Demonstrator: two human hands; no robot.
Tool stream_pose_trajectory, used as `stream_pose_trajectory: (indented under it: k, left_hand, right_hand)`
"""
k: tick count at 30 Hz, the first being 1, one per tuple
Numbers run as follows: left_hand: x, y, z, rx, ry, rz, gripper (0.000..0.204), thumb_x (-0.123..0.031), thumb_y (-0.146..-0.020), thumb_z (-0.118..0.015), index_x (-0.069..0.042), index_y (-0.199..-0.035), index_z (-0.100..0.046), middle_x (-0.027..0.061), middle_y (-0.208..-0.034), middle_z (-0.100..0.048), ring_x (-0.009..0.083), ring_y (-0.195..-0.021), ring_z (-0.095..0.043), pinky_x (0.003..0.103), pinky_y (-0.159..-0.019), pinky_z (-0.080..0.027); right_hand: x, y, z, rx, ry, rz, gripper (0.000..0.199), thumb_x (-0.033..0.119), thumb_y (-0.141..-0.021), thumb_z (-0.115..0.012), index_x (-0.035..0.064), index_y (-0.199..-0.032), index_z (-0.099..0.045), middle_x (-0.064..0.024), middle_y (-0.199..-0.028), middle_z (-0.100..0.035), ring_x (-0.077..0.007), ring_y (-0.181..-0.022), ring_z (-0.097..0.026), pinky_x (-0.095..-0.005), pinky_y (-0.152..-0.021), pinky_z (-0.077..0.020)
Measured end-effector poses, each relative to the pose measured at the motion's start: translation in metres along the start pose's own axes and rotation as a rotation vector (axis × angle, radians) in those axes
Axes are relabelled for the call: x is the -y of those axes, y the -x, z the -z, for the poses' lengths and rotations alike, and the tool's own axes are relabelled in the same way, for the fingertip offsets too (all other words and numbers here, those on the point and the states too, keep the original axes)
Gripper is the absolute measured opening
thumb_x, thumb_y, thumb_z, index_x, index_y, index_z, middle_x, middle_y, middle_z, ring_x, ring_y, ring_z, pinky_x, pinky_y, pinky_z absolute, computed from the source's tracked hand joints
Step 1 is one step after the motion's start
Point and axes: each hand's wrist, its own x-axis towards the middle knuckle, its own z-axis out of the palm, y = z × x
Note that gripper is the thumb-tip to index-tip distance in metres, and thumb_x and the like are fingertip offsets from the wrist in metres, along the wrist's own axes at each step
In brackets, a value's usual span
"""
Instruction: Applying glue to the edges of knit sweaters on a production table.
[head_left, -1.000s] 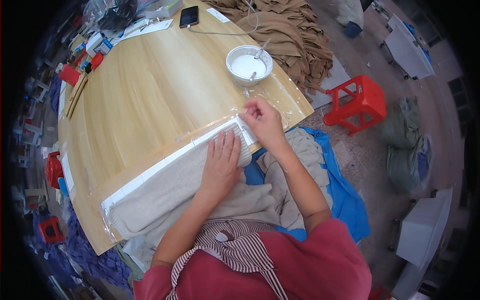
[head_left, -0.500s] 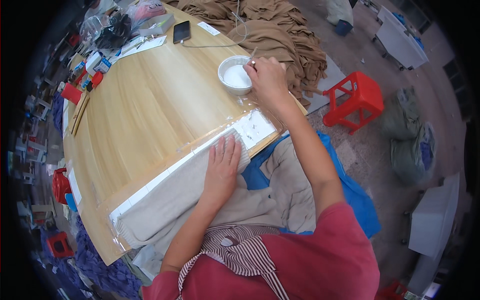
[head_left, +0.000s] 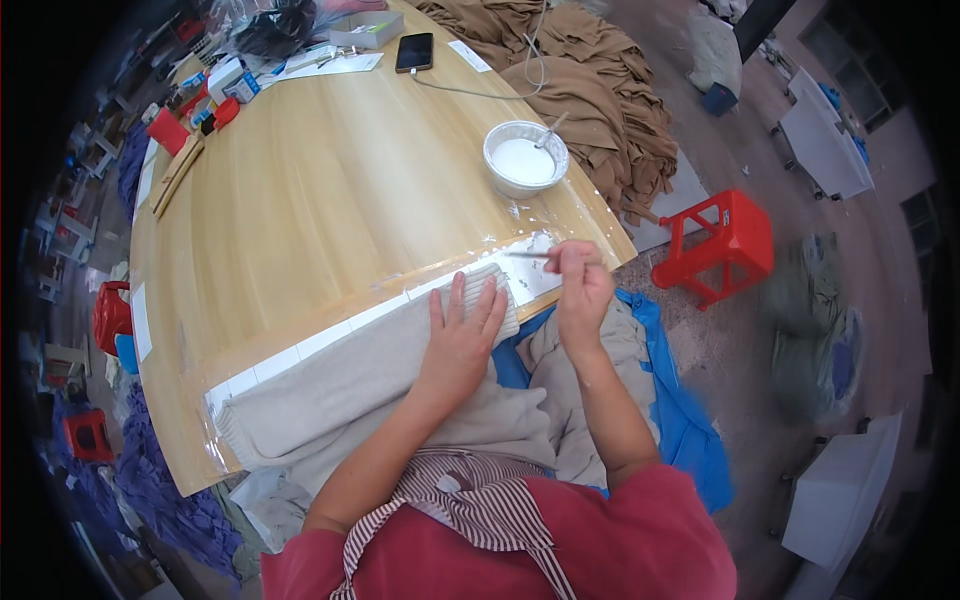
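Note:
A light grey knitted garment (head_left: 325,400) lies along the table's near edge, over a white strip (head_left: 335,335) marked by thin lines. My left hand (head_left: 455,345) presses flat near its ribbed right end, fingers spread. Just right of that ribbing, my right hand (head_left: 583,295) pinches a thin, dark stick-like tool (head_left: 530,255); its exact kind is unclear. The tool's tip points left, over a white patch (head_left: 535,280) with worn marks. Farther away stands a white bowl (head_left: 515,187) of white substance, with another thin handle (head_left: 553,128) leaning in it.
Brown fabric (head_left: 600,90) is heaped beyond the table's right edge. A red stool (head_left: 735,235) stands on the floor at right. On the wooden table (head_left: 320,200) are a phone (head_left: 414,53) on a cable and a wooden piece (head_left: 178,175). Blue sheeting (head_left: 690,430) hangs beside me.
My right hand has come back from the bowl toward me, to the garment's ribbed end, with the thin tool in it. The left hand stays on the garment. The view has shifted slightly.

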Motion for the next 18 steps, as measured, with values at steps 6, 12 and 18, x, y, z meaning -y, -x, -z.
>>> stream_pose_trajectory:
  k: [6, 12, 18]
  left_hand:
    - [-0.001, 0.002, -0.001, -0.023, 0.025, -0.019, 0.062, -0.001, -0.079, -0.052, -0.005, -0.14, -0.045, 0.0146, -0.143, -0.043, 0.0457, -0.138, -0.029, 0.066, -0.108, -0.021]
    - [0.003, 0.004, 0.002, -0.063, -0.02, -0.066, 0.052, -0.011, -0.084, -0.052, -0.001, -0.135, -0.048, 0.0159, -0.14, -0.045, 0.0458, -0.136, -0.032, 0.061, -0.109, -0.025]
    - [0.007, 0.002, 0.001, -0.05, 0.091, -0.07, 0.053, -0.011, -0.084, -0.053, 0.001, -0.134, -0.047, 0.0197, -0.136, -0.047, 0.0454, -0.135, -0.034, 0.057, -0.109, -0.028]
  right_hand:
    - [-0.013, 0.018, -0.019, 0.217, 0.437, 0.244, 0.017, 0.014, -0.091, -0.058, 0.0042, -0.08, -0.065, -0.0081, -0.081, -0.064, -0.0288, -0.075, -0.057, -0.0367, -0.073, -0.041]
    - [-0.001, 0.014, -0.018, 0.138, 0.147, 0.049, 0.027, 0.018, -0.102, -0.048, 0.0003, -0.084, -0.058, -0.0023, -0.08, -0.057, -0.0069, -0.068, -0.051, -0.0216, -0.064, -0.0429]
    - [0.012, 0.025, -0.046, 0.304, 0.099, -0.026, 0.028, 0.018, -0.102, -0.048, -0.0012, -0.086, -0.06, -0.0028, -0.083, -0.058, -0.0078, -0.071, -0.053, -0.0206, -0.065, -0.0429]
